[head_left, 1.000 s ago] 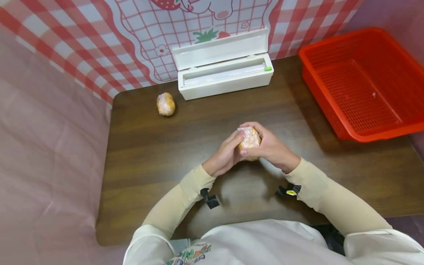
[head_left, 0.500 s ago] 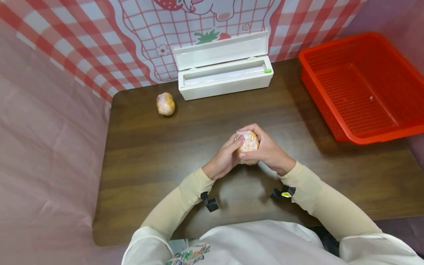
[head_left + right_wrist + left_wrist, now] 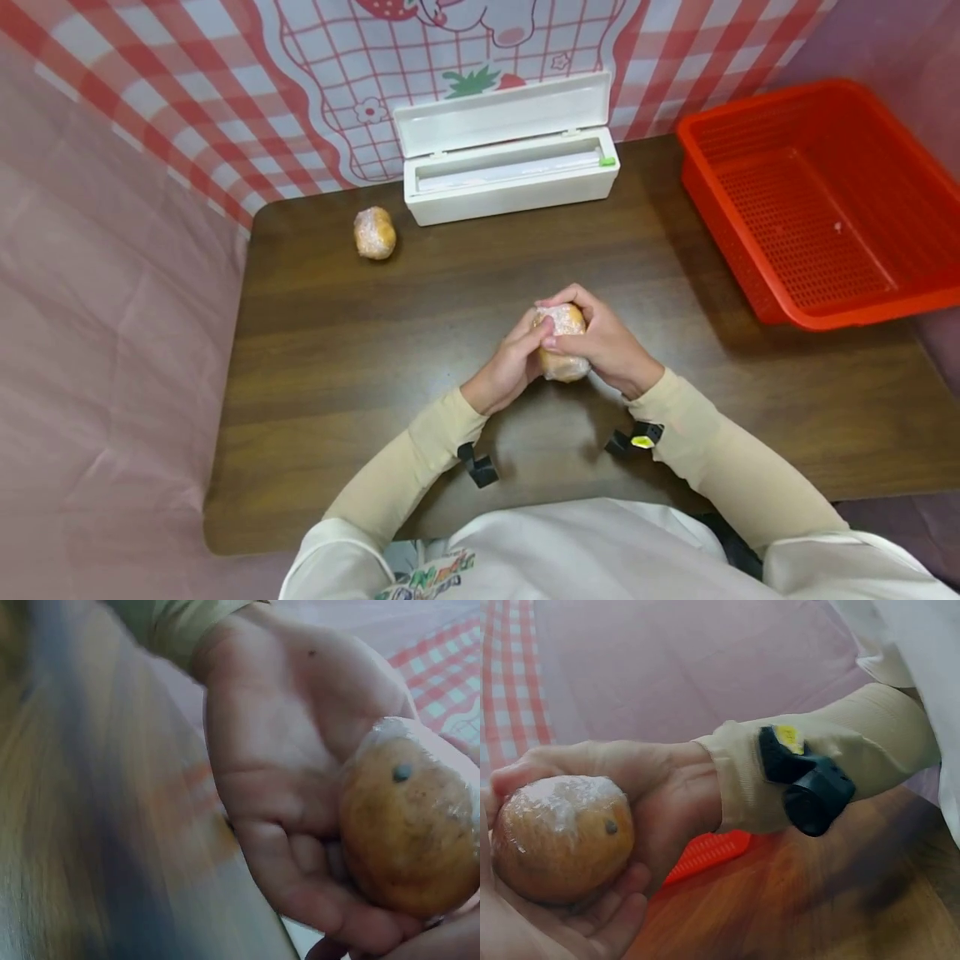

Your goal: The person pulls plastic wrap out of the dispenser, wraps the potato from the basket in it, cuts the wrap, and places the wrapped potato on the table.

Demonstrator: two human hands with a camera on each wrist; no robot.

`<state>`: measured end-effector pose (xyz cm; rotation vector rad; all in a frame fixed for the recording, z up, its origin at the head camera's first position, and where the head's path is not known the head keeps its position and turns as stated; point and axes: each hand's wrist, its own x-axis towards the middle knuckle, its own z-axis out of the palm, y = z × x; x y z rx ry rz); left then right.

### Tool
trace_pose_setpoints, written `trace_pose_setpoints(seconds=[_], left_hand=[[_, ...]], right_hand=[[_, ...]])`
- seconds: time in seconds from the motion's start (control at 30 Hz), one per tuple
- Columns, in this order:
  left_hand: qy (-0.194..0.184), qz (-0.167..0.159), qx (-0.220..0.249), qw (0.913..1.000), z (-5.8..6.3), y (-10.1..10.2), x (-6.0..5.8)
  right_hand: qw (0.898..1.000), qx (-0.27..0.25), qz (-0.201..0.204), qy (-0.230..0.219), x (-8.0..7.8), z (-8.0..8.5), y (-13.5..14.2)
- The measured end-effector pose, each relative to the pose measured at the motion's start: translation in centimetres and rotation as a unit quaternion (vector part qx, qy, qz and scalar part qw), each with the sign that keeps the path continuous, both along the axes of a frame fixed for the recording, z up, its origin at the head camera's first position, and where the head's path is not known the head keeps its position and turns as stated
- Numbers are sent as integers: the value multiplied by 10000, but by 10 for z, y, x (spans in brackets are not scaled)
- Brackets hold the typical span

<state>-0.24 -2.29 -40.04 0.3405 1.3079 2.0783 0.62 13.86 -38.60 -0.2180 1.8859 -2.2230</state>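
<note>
Both hands hold one round yellow-orange fruit (image 3: pixel 566 367) wrapped in clear cling film, above the table's middle. Left hand (image 3: pixel 510 360) and right hand (image 3: pixel 613 348) curl round its sides, their thumbs close together on top. In the left wrist view, bunched film covers the upper part of the fruit (image 3: pixel 562 844), and a dark stem nub shows; the right hand (image 3: pixel 656 776) cups it. From the right wrist camera, the left palm (image 3: pixel 277 750) lies against the fruit (image 3: pixel 409 832). A second wrapped fruit (image 3: pixel 374 233) rests alone at the back left.
A white cling film box (image 3: pixel 513 196) with its lid raised stands at the back, a roll and green slider inside. The red plastic basket (image 3: pixel 780 283) stands at the right with a small pale speck in it. Brown wooden table (image 3: pixel 315 400) meets a checked cloth behind.
Both hands have drawn slightly toward the body with the fruit. The fruit has turned in their grip, showing more of its lower side below the thumbs.
</note>
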Motion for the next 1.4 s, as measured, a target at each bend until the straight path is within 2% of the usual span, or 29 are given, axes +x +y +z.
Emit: trace_pose_setpoints(seconds=[0.1, 0.3, 0.5, 0.87, 1.1, 1.17, 1.27, 1.33, 1.4], left_hand=[[68, 28, -30, 10000, 1, -1, 2], [264, -79, 9, 9996, 5, -4, 1], [359, -182, -60, 9992, 4, -8, 0], [493, -322, -14, 9983, -5, -11, -2], [308, -408, -202, 9985, -14, -14, -8], [189, -273, -340, 9989, -15, -13, -12], [83, 127, -617, 9980, -14, -12, -16], [196, 368, -930, 9948, -14, -11, -18], [480, 558, -1352, 9881, -13, -11, -21]], right_hand=[[9999, -87, -106, 76, -1, -1, -1], [9973, -160, -273, 655, -1, -2, -3], [9945, -148, -420, 953, -3, -7, -5], [9924, -253, -585, 1054, -8, -13, -9], [9939, -103, -698, 853, -17, -23, -10], [9926, -3, -958, 745, -20, -26, -11], [9867, 89, -1511, 595, -28, -30, -13], [9808, 238, -1847, 576, -33, -33, -15], [9775, 410, -1963, 653, -36, -34, -16]])
